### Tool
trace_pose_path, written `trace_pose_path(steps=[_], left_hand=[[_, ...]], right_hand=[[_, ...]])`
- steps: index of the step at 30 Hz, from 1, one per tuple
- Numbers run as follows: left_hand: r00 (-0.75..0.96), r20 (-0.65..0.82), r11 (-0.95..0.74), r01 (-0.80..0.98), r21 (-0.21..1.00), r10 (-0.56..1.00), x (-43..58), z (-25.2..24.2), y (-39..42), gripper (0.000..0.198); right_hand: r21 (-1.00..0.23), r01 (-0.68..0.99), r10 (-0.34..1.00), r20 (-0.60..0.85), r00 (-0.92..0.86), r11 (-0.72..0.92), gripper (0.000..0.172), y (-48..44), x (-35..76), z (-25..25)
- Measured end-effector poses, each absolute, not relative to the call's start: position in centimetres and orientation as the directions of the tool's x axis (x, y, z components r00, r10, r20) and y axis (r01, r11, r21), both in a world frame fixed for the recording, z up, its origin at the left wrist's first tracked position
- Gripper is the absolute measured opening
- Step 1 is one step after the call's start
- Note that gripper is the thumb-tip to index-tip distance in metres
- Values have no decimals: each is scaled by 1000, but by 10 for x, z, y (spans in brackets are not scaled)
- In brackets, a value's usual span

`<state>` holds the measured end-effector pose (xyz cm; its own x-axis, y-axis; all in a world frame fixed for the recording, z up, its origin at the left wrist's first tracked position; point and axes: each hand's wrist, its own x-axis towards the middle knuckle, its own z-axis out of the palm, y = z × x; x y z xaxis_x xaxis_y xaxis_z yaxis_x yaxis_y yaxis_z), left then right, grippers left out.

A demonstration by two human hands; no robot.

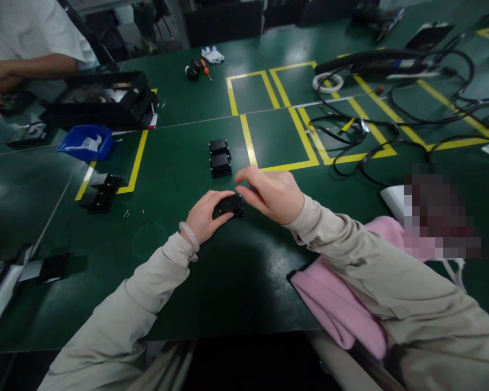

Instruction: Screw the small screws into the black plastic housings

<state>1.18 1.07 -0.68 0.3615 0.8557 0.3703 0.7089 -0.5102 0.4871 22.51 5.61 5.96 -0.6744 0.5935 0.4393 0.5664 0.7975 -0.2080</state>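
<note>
My left hand (206, 217) is closed around a small black box (231, 205) on the green table, thumb on the near side and fingers on the far side. Small shiny spots, perhaps screw heads, show at the box's right edge. Just above that edge, my right hand (275, 194) has its thumb and forefinger curled together; anything between them is too small or hidden to make out. Beyond my hands stand two similar black boxes (220, 158) close together. Loose small screws (126, 213) lie to the left, near more black boxes (100, 195).
A blue bin (86, 142) and stacked black trays (106, 98) stand at left, near a co-worker's arm (32, 68). Black cables (395, 122) sprawl at right across yellow tape. A pink cloth (338, 304) lies under my right forearm. An orange screwdriver (206, 69) lies at the back.
</note>
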Motion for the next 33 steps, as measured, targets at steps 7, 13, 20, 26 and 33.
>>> trace_pose_path(steps=[7,13,20,26,33], left_hand=[[358,359,-501,711,493,862,13,-6,11,38],[354,333,-482,717,504,874,13,-5,11,38],[354,354,-495,714,496,865,13,-6,10,37],[342,331,-471,728,498,879,13,-5,10,39],[342,335,-474,721,506,878,13,-5,10,38]], right_hand=[[-207,585,610,432,-664,784,47,57,225,59],[-223,590,624,409,-666,776,45,57,224,60],[-228,596,634,385,-671,770,48,56,224,62],[-219,591,626,377,-683,776,41,53,221,63],[-199,567,595,401,-697,799,40,54,223,63]])
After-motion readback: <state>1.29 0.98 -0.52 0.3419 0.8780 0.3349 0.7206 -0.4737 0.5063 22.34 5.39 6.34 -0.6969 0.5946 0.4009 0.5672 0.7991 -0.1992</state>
